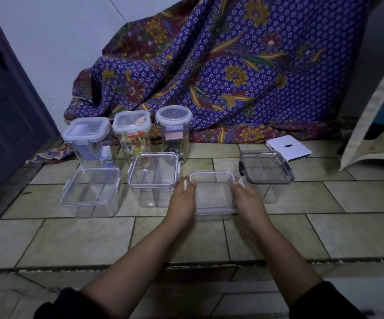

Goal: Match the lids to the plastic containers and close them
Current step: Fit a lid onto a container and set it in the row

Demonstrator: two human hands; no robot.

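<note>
A low clear container with a clear lid (214, 192) sits on the tiled floor between my hands. My left hand (183, 199) lies against its left side, fingers at the left latch. My right hand (247, 199) lies against its right side, fingers at the right latch. To its left stand two taller clear containers with lids on, one (153, 178) next to my left hand and one (92, 191) further left. At the right stands a clear container with a dark-rimmed lid (266, 166).
Three filled, lidded jars stand in a back row: a square one (86, 134), a second square one (132, 132) and a round one (173, 130). A patterned purple cloth (221, 65) hangs behind. A white box (289, 147) lies at the right. A dark door (6, 100) is left.
</note>
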